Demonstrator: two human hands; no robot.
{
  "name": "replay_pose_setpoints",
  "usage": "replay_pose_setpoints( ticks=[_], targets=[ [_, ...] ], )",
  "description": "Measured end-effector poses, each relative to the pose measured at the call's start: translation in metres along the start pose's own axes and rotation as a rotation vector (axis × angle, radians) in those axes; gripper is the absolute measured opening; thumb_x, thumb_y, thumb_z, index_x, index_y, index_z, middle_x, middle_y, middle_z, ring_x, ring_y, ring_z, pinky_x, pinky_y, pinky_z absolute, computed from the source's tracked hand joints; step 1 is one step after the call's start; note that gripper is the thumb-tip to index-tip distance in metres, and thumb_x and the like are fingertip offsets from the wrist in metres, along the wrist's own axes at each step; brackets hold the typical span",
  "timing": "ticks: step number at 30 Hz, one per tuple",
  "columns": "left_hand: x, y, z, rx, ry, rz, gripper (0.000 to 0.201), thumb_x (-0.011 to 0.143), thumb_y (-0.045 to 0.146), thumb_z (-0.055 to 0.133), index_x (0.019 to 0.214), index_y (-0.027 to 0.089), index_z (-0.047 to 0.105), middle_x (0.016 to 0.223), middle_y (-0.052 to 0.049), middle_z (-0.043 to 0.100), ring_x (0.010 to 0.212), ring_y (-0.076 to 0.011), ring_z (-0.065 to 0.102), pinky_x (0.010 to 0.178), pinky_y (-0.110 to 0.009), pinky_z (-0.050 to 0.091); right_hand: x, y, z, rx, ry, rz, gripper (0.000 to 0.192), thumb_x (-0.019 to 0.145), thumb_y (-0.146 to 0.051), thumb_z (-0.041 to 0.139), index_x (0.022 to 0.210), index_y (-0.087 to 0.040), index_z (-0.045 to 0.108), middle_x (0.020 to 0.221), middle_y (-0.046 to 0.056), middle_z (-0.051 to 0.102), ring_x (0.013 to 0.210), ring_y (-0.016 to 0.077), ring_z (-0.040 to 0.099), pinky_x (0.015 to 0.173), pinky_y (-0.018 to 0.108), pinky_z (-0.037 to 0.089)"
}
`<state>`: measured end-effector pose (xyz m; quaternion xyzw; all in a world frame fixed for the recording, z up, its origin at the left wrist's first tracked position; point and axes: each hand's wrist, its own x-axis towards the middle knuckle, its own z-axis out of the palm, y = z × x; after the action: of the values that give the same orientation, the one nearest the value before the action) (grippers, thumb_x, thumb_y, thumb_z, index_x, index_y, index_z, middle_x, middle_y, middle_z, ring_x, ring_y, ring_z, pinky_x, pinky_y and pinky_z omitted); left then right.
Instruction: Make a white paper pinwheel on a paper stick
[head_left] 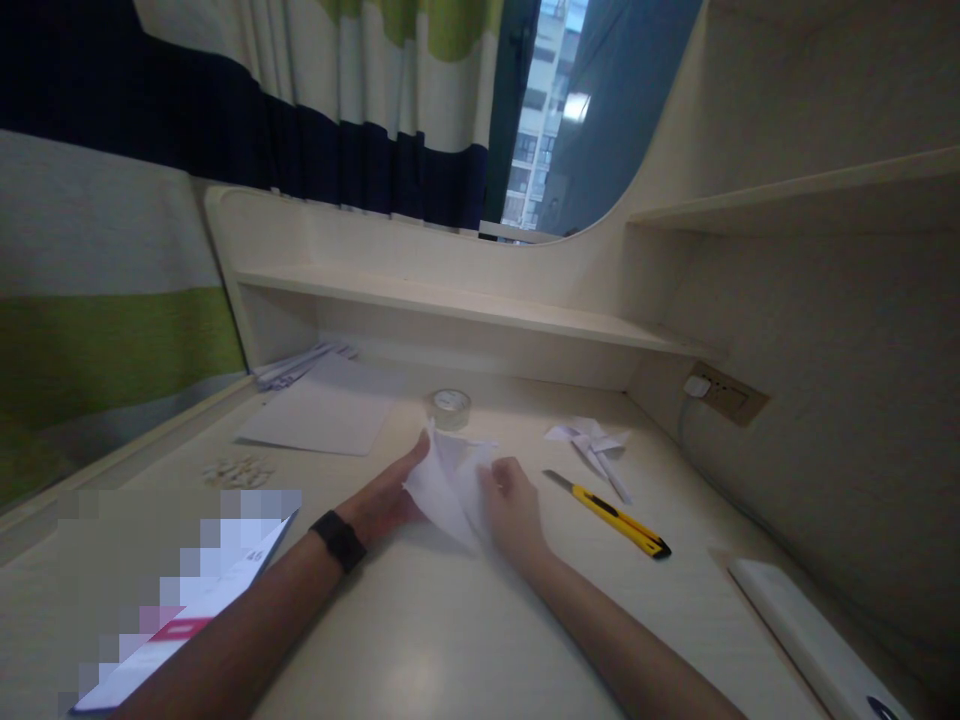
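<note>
A folded white sheet of paper (454, 495) is held up between my two hands, above the middle of the desk. My left hand (391, 495), with a dark watch on its wrist, grips the paper's left side. On the opposite side, the curled fingers of my right hand (514, 505) pinch its right edge; the fingertips are partly hidden. Just behind the paper stands a roll of clear tape (450, 410). To the right lie a white paper pinwheel (591, 442) and a yellow utility knife (613, 517) with its blade out.
White paper sheets (322, 415) lie at the back left, with small pale pieces (238, 471) in front. A lit screen (217, 580), partly blurred out, sits beside my left forearm. At right are a wall socket (727, 393) with a plugged cable and a long white object (810, 630).
</note>
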<state>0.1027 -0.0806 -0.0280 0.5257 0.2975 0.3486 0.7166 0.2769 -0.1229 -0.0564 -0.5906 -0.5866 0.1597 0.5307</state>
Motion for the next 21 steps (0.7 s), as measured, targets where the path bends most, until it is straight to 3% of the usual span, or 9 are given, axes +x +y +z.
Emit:
replay_pose_setpoints(
  ticks=[3,7,13,17,21],
  targets=[
    [-0.004,-0.001,-0.006,-0.177,-0.141,-0.074,0.064,0.080,0.065,0.053,0.119,0.015,0.060,0.112,-0.015,0.067,0.103,-0.0300,0.061,0.086,-0.043,0.049,-0.001,0.001,-0.002,0.034,0.009,0.015,0.025,0.086,-0.045,0.047,0.084,-0.021,0.051,0.074,0.003,0.065,0.066,0.0165,0.060,0.059,0.024,0.041],
    [-0.004,-0.005,-0.012,-0.121,-0.068,-0.041,0.053,0.075,0.040,0.072,0.117,0.010,0.061,0.113,-0.018,0.066,0.091,-0.0263,0.065,0.084,-0.040,0.049,0.002,0.007,-0.006,0.038,0.039,0.075,0.027,0.086,-0.047,0.048,0.089,-0.020,0.050,0.062,0.000,0.063,0.054,0.0153,0.055,0.050,0.023,0.036],
    [-0.004,-0.006,-0.016,-0.044,-0.095,-0.038,0.052,0.068,0.027,0.077,0.115,0.011,0.062,0.112,-0.018,0.067,0.087,-0.0268,0.066,0.080,-0.040,0.050,0.012,0.024,-0.005,0.230,0.050,0.257,0.034,0.079,-0.051,0.056,0.092,-0.020,0.050,0.053,-0.004,0.057,0.043,0.0134,0.047,0.041,0.022,0.031],
    [-0.005,-0.007,-0.016,-0.048,-0.153,-0.034,0.055,0.064,0.022,0.079,0.115,0.011,0.062,0.113,-0.018,0.067,0.087,-0.0273,0.067,0.080,-0.040,0.050,0.014,0.027,-0.004,0.356,-0.020,0.298,0.039,0.074,-0.053,0.060,0.091,-0.019,0.052,0.052,-0.004,0.056,0.044,0.0142,0.050,0.042,0.022,0.035],
    [-0.004,-0.008,-0.013,-0.037,-0.056,-0.032,0.050,0.070,0.030,0.076,0.114,0.009,0.063,0.112,-0.018,0.067,0.085,-0.0263,0.067,0.077,-0.037,0.051,0.014,0.025,-0.005,0.394,-0.111,0.299,0.039,0.072,-0.054,0.061,0.084,-0.018,0.054,0.052,-0.003,0.058,0.044,0.0138,0.051,0.043,0.023,0.037]
  ],
)
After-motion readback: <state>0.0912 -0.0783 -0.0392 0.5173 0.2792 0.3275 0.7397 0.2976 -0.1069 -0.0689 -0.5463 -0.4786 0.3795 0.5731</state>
